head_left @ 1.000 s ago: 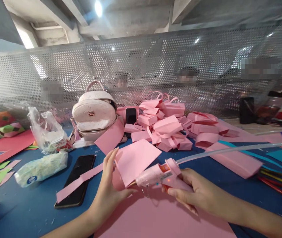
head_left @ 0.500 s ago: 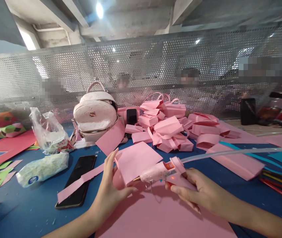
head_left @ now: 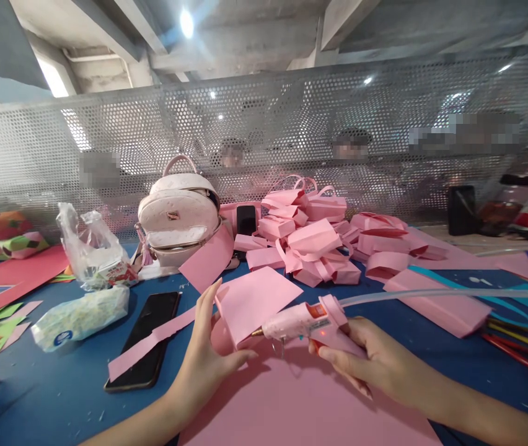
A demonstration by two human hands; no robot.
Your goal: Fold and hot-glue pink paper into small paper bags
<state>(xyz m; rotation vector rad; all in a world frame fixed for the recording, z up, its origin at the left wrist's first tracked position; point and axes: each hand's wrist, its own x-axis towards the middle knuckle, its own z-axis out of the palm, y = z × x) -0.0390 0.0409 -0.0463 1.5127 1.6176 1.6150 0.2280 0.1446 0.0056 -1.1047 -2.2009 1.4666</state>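
My left hand (head_left: 212, 353) holds a folded pink paper piece (head_left: 255, 300) from its left side, thumb in front and fingers behind. My right hand (head_left: 361, 359) is wrapped round the handle of a pink glue gun (head_left: 301, 321), whose small light glows red. Its metal nozzle points left at the lower edge of the folded piece; whether it touches cannot be told. Beneath both hands lies a large pink sheet (head_left: 310, 402). A narrow pink strip (head_left: 152, 344) runs from beside my left hand across a black phone (head_left: 145, 365).
Behind stand a white backpack (head_left: 180, 214) and a pile of pink paper bags (head_left: 315, 241). A plastic bag (head_left: 87, 241) and tissue pack (head_left: 80, 316) lie left. A clear glue stick (head_left: 431, 293) extends right from the gun, above a pink box (head_left: 440, 303). Perforated metal screen (head_left: 282, 111) behind.
The glue gun's nozzle has shifted very slightly left and up along the folded piece's edge. My left hand keeps its hold in the same place.
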